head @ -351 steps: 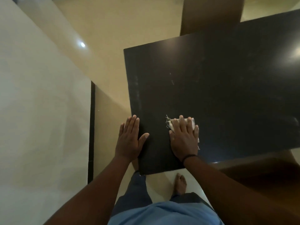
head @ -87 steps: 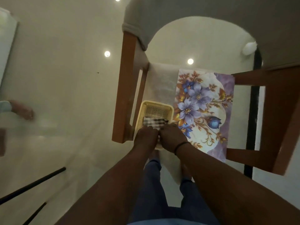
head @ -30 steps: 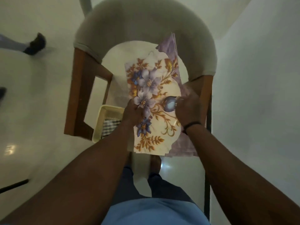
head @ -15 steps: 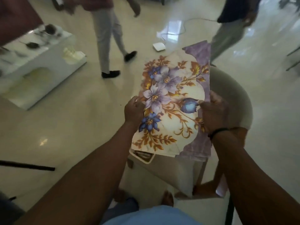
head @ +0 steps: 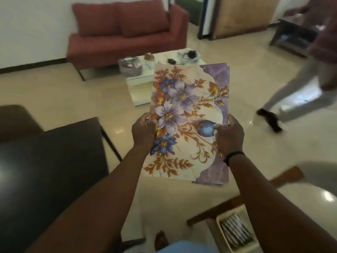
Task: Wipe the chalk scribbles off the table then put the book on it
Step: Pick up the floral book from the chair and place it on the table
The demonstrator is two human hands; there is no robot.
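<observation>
Book (head: 189,123) is hanging in the air, its long axis running away from the body, left hand (head: 143,131) and right hand (head: 229,136) gripping its side edges; dark table (head: 51,161) is lying leftward, nearer the left fingers.

We reach both bare forearms forward and slightly inward. Our left hand (head: 143,131) is curled, thumb on top and fingers (head: 145,119) wrapped round an edge. Our right hand (head: 230,136) mirrors it, thumb forward, fingers folded under and out of sight. A dark band (head: 233,155) circles the right wrist, just behind the fingers.
</observation>
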